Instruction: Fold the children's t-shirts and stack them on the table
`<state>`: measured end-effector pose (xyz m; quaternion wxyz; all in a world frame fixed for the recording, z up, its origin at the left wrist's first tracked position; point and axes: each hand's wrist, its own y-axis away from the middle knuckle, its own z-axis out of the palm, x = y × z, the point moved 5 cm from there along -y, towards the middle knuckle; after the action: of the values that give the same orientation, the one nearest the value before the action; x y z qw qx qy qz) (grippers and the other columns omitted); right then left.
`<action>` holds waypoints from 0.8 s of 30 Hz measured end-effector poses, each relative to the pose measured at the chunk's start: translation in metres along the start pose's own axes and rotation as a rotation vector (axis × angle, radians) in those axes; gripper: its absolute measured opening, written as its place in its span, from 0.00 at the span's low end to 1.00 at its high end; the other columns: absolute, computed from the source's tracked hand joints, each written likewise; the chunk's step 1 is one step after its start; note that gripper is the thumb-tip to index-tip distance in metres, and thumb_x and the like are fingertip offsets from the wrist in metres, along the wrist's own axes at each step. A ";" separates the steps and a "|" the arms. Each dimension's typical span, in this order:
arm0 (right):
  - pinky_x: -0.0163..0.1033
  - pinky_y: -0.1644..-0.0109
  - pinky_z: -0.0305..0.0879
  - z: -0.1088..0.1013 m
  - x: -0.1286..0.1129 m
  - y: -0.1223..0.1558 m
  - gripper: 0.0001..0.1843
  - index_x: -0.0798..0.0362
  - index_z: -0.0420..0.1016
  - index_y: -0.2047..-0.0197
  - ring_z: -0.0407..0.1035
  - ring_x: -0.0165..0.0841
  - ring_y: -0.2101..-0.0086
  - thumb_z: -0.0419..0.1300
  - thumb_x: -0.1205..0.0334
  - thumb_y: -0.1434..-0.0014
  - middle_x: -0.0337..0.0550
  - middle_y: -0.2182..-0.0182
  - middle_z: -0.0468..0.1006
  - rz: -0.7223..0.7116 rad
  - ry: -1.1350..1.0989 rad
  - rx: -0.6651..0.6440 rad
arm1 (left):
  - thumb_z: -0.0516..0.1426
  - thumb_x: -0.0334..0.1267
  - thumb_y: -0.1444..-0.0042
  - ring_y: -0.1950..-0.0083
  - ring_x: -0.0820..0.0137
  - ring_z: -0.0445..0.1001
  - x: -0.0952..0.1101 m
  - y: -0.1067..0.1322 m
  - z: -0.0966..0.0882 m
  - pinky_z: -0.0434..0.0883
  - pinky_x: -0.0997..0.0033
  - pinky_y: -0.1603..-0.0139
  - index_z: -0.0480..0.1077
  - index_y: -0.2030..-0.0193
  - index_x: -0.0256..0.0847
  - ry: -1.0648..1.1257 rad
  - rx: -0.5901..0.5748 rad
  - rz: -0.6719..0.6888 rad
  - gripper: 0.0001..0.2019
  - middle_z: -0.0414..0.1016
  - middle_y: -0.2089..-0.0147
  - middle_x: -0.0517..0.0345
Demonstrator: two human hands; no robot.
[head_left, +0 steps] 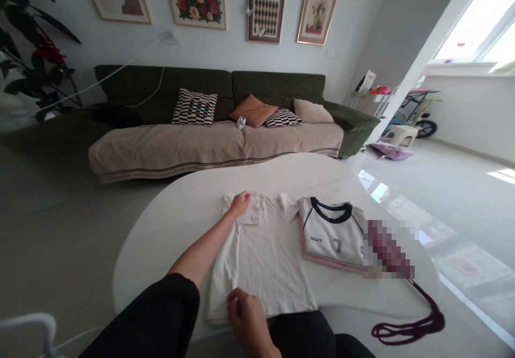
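A white T-shirt [273,261] lies spread on the white round-edged table [161,234], its hem towards me. At its left shoulder my left hand [240,203] is closed, pinching the cloth, with a sleeve turned inward beside it. My right hand [250,318] is at the hem, fingers curled and closed on the shirt. A crease runs down the left side between the two hands. To the right lies a folded white shirt with a navy collar [332,232], on top of folded pink cloth [322,260].
A blurred dark-red object [388,248] with a tasselled cord [418,326] lies at the table's right edge. Behind the table stands a green sofa [277,87] with a beige cover [193,148] and several cushions. A white curved bar [40,319] shows at lower left.
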<state>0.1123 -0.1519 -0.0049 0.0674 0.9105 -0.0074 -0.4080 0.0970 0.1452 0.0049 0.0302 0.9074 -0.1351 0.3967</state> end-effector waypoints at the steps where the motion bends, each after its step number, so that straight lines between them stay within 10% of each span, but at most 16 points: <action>1: 0.30 0.72 0.52 -0.003 0.000 0.000 0.11 0.51 0.71 0.65 0.66 0.28 0.76 0.48 0.67 0.45 0.38 0.78 0.73 -0.008 -0.010 -0.011 | 0.49 0.33 0.44 0.52 0.71 0.69 -0.003 0.002 -0.008 0.63 0.73 0.50 0.69 0.56 0.40 -0.027 0.013 0.030 0.12 0.73 0.53 0.55; 7: 0.30 0.72 0.52 -0.012 -0.005 -0.002 0.12 0.52 0.72 0.64 0.65 0.27 0.76 0.49 0.67 0.46 0.38 0.79 0.73 -0.017 -0.030 -0.063 | 0.50 0.25 0.49 0.43 0.65 0.61 -0.044 0.016 -0.046 0.56 0.64 0.42 0.69 0.53 0.41 -0.202 0.050 0.030 0.17 0.67 0.46 0.53; 15: 0.32 0.66 0.57 -0.017 -0.005 0.000 0.15 0.49 0.74 0.61 0.71 0.34 0.69 0.52 0.68 0.51 0.42 0.74 0.77 -0.051 0.176 -0.167 | 0.48 0.30 0.44 0.40 0.63 0.57 -0.063 0.020 -0.053 0.56 0.58 0.42 0.64 0.47 0.42 -0.302 0.160 -0.038 0.18 0.61 0.41 0.50; 24: 0.29 0.69 0.56 -0.096 0.027 -0.065 0.12 0.53 0.74 0.63 0.68 0.28 0.74 0.51 0.65 0.47 0.40 0.76 0.76 0.000 0.096 -0.033 | 0.46 0.38 0.42 0.37 0.62 0.53 -0.077 0.088 -0.042 0.51 0.54 0.40 0.58 0.41 0.41 -0.386 0.193 0.134 0.21 0.57 0.38 0.49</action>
<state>0.1988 -0.0783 0.0301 0.0829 0.9277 0.0026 -0.3640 -0.0069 0.0841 -0.0274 -0.1099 0.9542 -0.1598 0.2279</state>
